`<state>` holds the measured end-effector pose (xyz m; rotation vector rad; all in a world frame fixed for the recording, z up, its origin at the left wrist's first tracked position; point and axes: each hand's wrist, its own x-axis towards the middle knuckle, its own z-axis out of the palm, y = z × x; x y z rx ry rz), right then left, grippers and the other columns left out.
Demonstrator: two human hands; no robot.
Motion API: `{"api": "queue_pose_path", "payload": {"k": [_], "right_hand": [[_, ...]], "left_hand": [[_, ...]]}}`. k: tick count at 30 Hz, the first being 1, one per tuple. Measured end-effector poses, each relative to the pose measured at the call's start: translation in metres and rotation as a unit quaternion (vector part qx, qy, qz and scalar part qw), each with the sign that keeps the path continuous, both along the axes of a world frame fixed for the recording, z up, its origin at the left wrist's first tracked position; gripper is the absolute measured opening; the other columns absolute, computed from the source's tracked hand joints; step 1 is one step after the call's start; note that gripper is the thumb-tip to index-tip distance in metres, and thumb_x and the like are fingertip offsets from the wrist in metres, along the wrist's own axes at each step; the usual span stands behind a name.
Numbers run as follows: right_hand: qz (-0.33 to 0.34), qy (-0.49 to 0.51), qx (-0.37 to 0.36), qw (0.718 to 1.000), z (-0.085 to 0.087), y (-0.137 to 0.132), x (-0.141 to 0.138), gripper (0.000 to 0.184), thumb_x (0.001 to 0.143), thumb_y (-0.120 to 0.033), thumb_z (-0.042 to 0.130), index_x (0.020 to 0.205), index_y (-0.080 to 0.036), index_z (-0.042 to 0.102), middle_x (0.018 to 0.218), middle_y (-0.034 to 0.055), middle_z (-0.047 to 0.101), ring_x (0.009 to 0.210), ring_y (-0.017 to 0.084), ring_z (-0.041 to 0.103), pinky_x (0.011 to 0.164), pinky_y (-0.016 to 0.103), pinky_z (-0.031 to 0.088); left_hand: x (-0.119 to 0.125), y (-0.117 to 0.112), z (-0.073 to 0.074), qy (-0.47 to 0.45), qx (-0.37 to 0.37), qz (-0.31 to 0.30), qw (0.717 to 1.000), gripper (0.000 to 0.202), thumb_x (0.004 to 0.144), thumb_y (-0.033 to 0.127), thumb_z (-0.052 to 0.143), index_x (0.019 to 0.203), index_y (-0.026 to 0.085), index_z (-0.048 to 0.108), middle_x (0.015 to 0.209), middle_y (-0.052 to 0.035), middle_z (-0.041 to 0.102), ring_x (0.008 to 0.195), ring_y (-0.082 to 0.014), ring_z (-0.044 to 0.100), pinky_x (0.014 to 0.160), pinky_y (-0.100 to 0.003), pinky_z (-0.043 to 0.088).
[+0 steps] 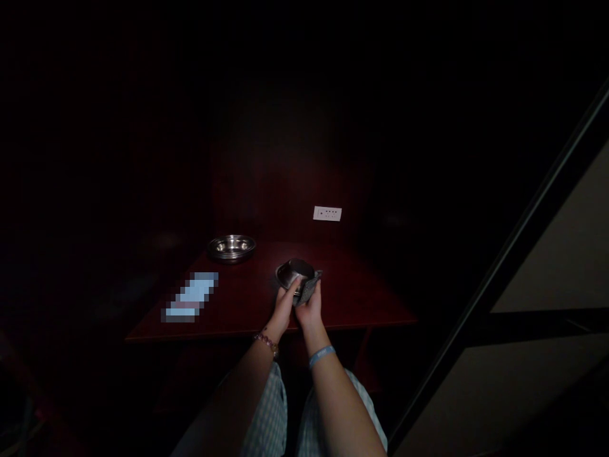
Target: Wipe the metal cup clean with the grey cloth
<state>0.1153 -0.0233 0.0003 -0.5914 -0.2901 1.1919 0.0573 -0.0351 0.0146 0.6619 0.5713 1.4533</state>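
My left hand [285, 304] grips a shiny metal bowl [288, 273] near the middle of the table. The bowl is tilted, with its base turned up and away from me, and my thumb lies along its side. A grey cloth [309, 289] is in my right hand [311, 309], pressed against the bowl's right side. My right fingers are partly hidden behind the cloth. Further back on the left, several stacked metal dishes [231, 255] stand on the dark red table [352, 298].
A blurred-out light blue flat object [193, 296] lies at the table's left. The wall behind carries a white socket panel [327, 214]. A dark-framed partition [476, 327] rises on the right. The surroundings are very dark.
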Motion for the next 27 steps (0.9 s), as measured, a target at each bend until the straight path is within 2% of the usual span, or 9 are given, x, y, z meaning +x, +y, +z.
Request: {"api": "queue_pose_path", "payload": {"k": [2, 5, 8, 12, 15, 18, 21, 27], "right_hand": [[0.02, 0.024, 0.007, 0.999, 0.004, -0.001, -0.001, 0.04, 0.093, -0.046, 0.036, 0.086, -0.023, 0.068, 0.085, -0.0011, 0.075, 0.085, 0.015, 0.07, 0.095, 0.033, 0.05], [0.04, 0.034, 0.03, 0.998, 0.01, -0.005, -0.003, 0.04, 0.093, -0.045, 0.036, 0.09, -0.022, 0.068, 0.088, -0.0008, 0.075, 0.089, 0.016, 0.069, 0.097, 0.036, 0.049], [0.035, -0.008, 0.04, 0.999, 0.016, -0.009, -0.003, 0.037, 0.091, -0.043, 0.039, 0.09, -0.021, 0.069, 0.09, -0.0004, 0.075, 0.092, 0.016, 0.068, 0.095, 0.035, 0.05], [0.014, -0.054, 0.046, 0.997, 0.017, -0.01, -0.003, 0.033, 0.089, -0.041, 0.042, 0.091, -0.02, 0.068, 0.089, 0.002, 0.075, 0.093, 0.017, 0.068, 0.091, 0.033, 0.053], [0.018, -0.06, 0.051, 0.997, 0.015, -0.007, -0.003, 0.032, 0.088, -0.039, 0.043, 0.092, -0.019, 0.068, 0.09, 0.0034, 0.075, 0.09, 0.018, 0.069, 0.09, 0.034, 0.053], [0.034, -0.065, 0.047, 0.996, 0.014, -0.005, -0.003, 0.033, 0.088, -0.039, 0.042, 0.093, -0.02, 0.068, 0.093, 0.003, 0.075, 0.089, 0.017, 0.07, 0.09, 0.034, 0.053], [0.029, -0.051, 0.026, 0.998, 0.013, -0.006, -0.005, 0.035, 0.09, -0.041, 0.041, 0.095, -0.02, 0.068, 0.093, 0.0024, 0.075, 0.088, 0.016, 0.07, 0.091, 0.031, 0.053], [0.007, -0.041, 0.007, 0.999, 0.011, -0.008, -0.01, 0.038, 0.09, -0.045, 0.042, 0.099, -0.018, 0.068, 0.093, 0.0017, 0.075, 0.084, 0.013, 0.071, 0.089, 0.027, 0.053]], "left_hand": [[-0.003, 0.001, 0.004, -0.049, -0.023, 0.009, 0.998, 0.019, 0.083, 0.028, 0.063, 0.096, 0.017, 0.07, 0.102, -0.0069, 0.073, 0.105, -0.0182, 0.065, 0.103, -0.032, 0.042], [-0.009, 0.005, 0.008, -0.133, -0.052, 0.012, 0.99, 0.034, 0.091, 0.041, 0.046, 0.099, 0.016, 0.069, 0.106, -0.0072, 0.072, 0.104, -0.0173, 0.065, 0.1, -0.031, 0.044], [-0.017, 0.009, 0.005, -0.178, -0.099, 0.019, 0.979, 0.045, 0.09, 0.05, 0.041, 0.095, 0.014, 0.069, 0.105, -0.0105, 0.071, 0.102, -0.0206, 0.065, 0.096, -0.033, 0.047], [-0.024, 0.014, -0.003, -0.205, -0.156, 0.032, 0.966, 0.052, 0.087, 0.059, 0.038, 0.091, 0.017, 0.068, 0.101, -0.0107, 0.071, 0.102, -0.0227, 0.065, 0.091, -0.035, 0.049], [-0.023, 0.015, -0.003, -0.199, -0.152, 0.028, 0.968, 0.051, 0.087, 0.058, 0.037, 0.092, 0.018, 0.069, 0.101, -0.0096, 0.072, 0.101, -0.0226, 0.065, 0.09, -0.035, 0.05], [-0.019, 0.015, 0.001, -0.182, -0.135, 0.029, 0.974, 0.045, 0.09, 0.049, 0.036, 0.098, 0.02, 0.069, 0.104, -0.0073, 0.072, 0.103, -0.0207, 0.065, 0.092, -0.033, 0.049], [-0.016, 0.014, 0.002, -0.167, -0.152, 0.047, 0.973, 0.041, 0.093, 0.042, 0.034, 0.098, 0.019, 0.069, 0.105, -0.0065, 0.072, 0.106, -0.0187, 0.065, 0.095, -0.03, 0.048], [-0.013, 0.014, -0.004, -0.134, -0.173, 0.074, 0.973, 0.044, 0.095, 0.045, 0.034, 0.093, 0.018, 0.068, 0.106, -0.008, 0.071, 0.109, -0.0179, 0.064, 0.096, -0.03, 0.048]]}}
